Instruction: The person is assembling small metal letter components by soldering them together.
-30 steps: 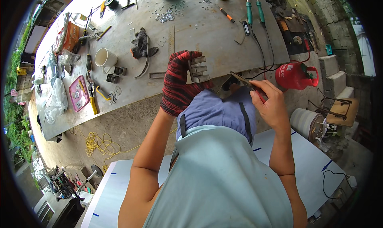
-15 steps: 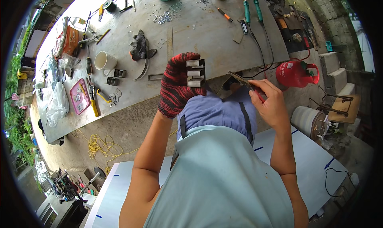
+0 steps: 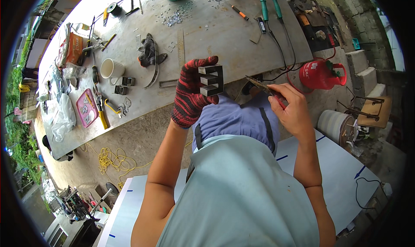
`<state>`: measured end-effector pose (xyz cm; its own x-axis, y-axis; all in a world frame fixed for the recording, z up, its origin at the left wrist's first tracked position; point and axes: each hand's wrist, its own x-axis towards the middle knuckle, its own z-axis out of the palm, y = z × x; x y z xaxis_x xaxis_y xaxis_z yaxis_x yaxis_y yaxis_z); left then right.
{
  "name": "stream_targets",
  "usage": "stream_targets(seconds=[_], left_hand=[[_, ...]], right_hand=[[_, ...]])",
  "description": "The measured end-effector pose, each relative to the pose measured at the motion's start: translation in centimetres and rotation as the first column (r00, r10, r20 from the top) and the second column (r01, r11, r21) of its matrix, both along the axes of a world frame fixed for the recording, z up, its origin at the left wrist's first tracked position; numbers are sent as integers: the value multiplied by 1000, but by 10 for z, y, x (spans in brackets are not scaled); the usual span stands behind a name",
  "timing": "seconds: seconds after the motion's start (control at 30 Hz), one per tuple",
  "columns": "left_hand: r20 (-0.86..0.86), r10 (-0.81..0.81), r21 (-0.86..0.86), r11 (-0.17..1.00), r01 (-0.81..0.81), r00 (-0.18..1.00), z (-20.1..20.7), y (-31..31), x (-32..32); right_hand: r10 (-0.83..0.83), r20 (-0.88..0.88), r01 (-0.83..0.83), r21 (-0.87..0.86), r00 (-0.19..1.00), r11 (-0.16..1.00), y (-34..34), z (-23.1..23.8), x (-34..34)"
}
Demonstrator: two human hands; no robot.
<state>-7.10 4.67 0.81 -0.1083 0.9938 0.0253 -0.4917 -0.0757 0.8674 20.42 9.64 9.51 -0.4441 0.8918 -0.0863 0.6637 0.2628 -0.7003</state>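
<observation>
My left hand [image 3: 191,91], in a red and black knit glove, grips a bent sheet-metal piece [image 3: 220,80] between thumb and fingers. The piece is shaped like a backward E: three strips reach left from an upright strip on the right. In my bare right hand [image 3: 292,104] is a pair of pliers [image 3: 258,83] with red handles, its dark jaws pointing up and left toward the metal piece. A gap separates the jaws from the piece. Both hands are near the front edge of the metal table [image 3: 216,44].
Left on the table are a white mug [image 3: 111,68], small metal pieces [image 3: 120,90], a pink tray [image 3: 87,109] and yellow-handled pliers [image 3: 102,117]. A dark glove [image 3: 149,52] and steel ruler [image 3: 181,48] lie beyond my left hand. Green-handled soldering irons [image 3: 264,9] and a red gas cylinder [image 3: 317,76] are rightward.
My left hand has turned the metal piece, so its three strips and right side show more from an angle. My right hand and the pliers have barely moved.
</observation>
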Motion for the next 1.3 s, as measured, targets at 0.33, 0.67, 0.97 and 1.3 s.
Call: stream_targets(seconds=[0.33, 0.67, 0.97, 1.3], left_hand=[[180, -7, 3, 1000, 6, 984, -13, 2, 9], [370, -41, 23, 999, 36, 928, -21, 2, 9], [306, -144, 91, 988, 122, 941, -24, 0, 9], [250, -194, 173, 973, 154, 948, -27, 2, 7]], right_hand=[[-10, -6, 10, -11, 1000, 1000, 0, -2, 3], [-41, -32, 40, -42, 999, 998, -1, -6, 4], [-36, -25, 36, -22, 999, 999, 0, -8, 8], [-38, -37, 37, -27, 999, 999, 0, -10, 9]])
